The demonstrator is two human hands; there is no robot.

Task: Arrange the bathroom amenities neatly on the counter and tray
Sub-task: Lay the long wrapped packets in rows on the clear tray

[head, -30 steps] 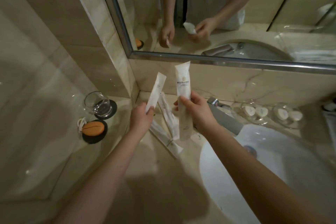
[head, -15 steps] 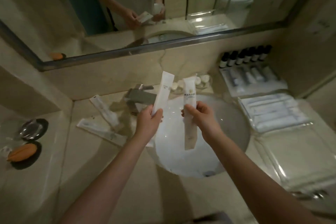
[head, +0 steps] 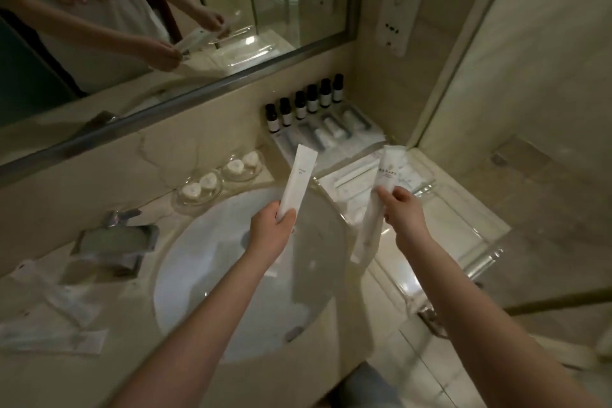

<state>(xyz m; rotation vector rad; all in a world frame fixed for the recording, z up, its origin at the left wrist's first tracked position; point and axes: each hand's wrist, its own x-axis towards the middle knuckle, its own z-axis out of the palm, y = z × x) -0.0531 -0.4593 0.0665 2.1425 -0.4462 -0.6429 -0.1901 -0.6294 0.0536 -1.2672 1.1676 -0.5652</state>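
My left hand [head: 272, 229] pinches the lower end of a slim white sachet [head: 299, 175] that stands upright over the basin. My right hand [head: 400, 209] grips a longer white packet [head: 388, 169] at its middle, held over the left end of the clear tray [head: 463, 235] on the right counter. Several white packets [head: 351, 182] lie side by side in that tray. Two more white sachets [head: 63, 318] lie loose on the counter at the far left.
A white basin [head: 205, 278] with a metal tap [head: 116, 242] fills the middle. Two glass dishes of small white soaps [head: 218, 179] sit behind it. Several dark bottles [head: 304, 103] and small tubes [head: 331, 132] stand on a back tray below the mirror.
Both hands have carried their packets to the right, from over the basin toward the clear tray. The view has swung right, so the glass and orange item at the left are out of sight.
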